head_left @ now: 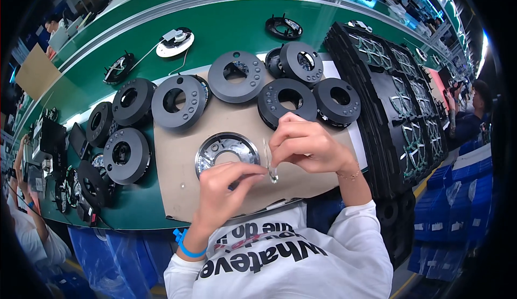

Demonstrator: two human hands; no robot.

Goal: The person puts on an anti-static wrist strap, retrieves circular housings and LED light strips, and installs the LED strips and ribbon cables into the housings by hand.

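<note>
My right hand (307, 144) pinches a pair of metal tweezers (269, 162), tips pointing down toward my left hand. My left hand (226, 188) has its fingers curled just below the tweezer tips, holding something small that I cannot make out. Both hands hover over the near edge of a shiny silver round disc (215, 147) with a central hole, which lies on a brown cardboard sheet (177, 186). A blue band sits on my left wrist and a thin bracelet on my right.
Several black ring-shaped housings (177, 101) lie around the cardboard on the green bench (215, 30). Tall stacks of black fan-like frames (398, 100) stand at the right. A white round part with a cable (175, 43) lies farther back. Other people work at both sides.
</note>
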